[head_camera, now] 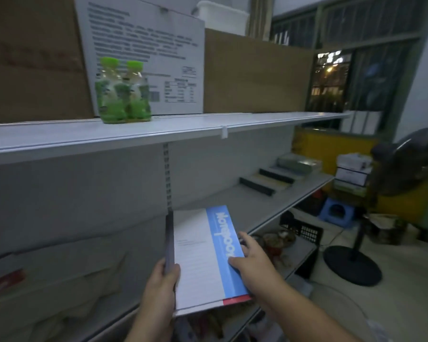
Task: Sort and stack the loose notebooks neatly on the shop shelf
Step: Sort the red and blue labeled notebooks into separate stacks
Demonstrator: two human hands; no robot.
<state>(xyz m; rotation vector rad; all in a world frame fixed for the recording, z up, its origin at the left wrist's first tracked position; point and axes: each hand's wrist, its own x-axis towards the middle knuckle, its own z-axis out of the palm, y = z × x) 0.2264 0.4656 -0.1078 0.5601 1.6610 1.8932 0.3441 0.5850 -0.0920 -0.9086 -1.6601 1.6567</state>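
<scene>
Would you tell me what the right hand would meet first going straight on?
The right hand holds the notebook; going on along its edge, it would probably meet the shelf's back panel, though depth is unclear.

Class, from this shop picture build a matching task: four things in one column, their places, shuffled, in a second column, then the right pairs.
Things
1. bottles
2. notebook
3. stool
4. stack of notebooks

Places
A. on the floor, right of the shelves
B. held by the left hand and right hand at the near end of the middle shelf
C. at the front of the upper shelf
D. at the far end of the middle shelf

Pairs: 1-C, 2-B, 3-A, 4-D
</scene>
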